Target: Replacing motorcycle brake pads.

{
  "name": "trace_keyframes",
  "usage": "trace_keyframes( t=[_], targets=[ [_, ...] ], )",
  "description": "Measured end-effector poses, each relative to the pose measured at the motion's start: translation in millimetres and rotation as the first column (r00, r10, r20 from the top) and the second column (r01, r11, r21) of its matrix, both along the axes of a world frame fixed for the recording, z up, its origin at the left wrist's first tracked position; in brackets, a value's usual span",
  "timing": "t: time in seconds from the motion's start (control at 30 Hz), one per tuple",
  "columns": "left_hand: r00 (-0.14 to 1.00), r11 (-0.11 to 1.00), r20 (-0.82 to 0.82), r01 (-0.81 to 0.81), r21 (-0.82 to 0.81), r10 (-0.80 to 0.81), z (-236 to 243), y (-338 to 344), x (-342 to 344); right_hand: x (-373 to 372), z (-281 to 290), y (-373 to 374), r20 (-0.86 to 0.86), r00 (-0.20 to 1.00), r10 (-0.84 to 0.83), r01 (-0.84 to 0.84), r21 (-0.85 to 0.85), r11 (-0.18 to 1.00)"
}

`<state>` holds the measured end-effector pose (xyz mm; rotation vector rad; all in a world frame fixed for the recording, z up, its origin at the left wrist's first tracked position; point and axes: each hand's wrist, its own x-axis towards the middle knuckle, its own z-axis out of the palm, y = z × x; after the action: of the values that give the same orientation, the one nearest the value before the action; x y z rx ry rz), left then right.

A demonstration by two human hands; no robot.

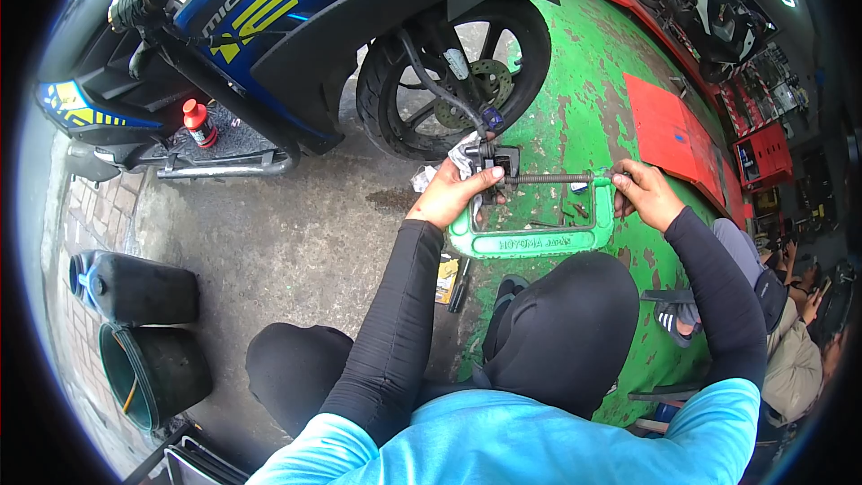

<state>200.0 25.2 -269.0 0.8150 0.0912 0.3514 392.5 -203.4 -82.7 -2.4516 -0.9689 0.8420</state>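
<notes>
A green C-clamp [532, 243] lies across in front of me, its threaded screw [552, 179] running left to right. My left hand [444, 198] is closed around a dark brake caliper [505, 160] at the clamp's left end, thumb on top. A crumpled white rag [463, 158] is tucked against the caliper. From the caliper a black hose [431, 81] runs up towards the scooter's front wheel [382, 112]. My right hand [654, 198] pinches the screw's outer end at the clamp's right side. The contact between clamp and caliper is partly hidden by my left hand.
A blue scooter [296, 27] stands ahead, with a red bottle [199, 124] on its footboard. A dark jerrycan [148, 287] and bucket [171, 373] are at left. Red ramps [673, 130] lie on the right; a person's sandalled foot [673, 323] is near my right elbow.
</notes>
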Motion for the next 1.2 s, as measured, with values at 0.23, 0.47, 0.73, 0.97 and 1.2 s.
trace_keyframes(
  t=[0.23,0.47,0.73,0.97,1.2],
  targets=[
    [1.0,1.0,-0.009,-0.019,-0.023,0.019,-2.3,-2.6,-0.7,12.6,5.5,15.7,-0.193,0.971,-0.137,0.093,-0.221,0.971],
    [0.998,0.998,-0.006,-0.058,-0.032,0.058,-6.0,-5.9,1.1,28.5,14.9,30.7,-0.443,0.826,-0.349,0.204,-0.341,0.918],
    [0.995,0.993,-0.007,-0.098,0.066,0.099,-28.8,2.9,5.2,34.6,-12.9,33.4,-0.45,0.828,-0.336,0.196,-0.329,0.924],
    [0.971,0.942,-0.138,-0.147,0.301,0.195,-63.6,18.6,-9.1,24.2,-102.0,16.2,-0.56,0.782,-0.274,0.334,0.004,0.943],
    [0.84,0.864,-0.275,-0.37,0.341,0.468,-130.2,43.7,-30.1,38.1,-201.7,54.4,-0.634,0.748,-0.198,0.266,0.013,0.964]
  ],
)
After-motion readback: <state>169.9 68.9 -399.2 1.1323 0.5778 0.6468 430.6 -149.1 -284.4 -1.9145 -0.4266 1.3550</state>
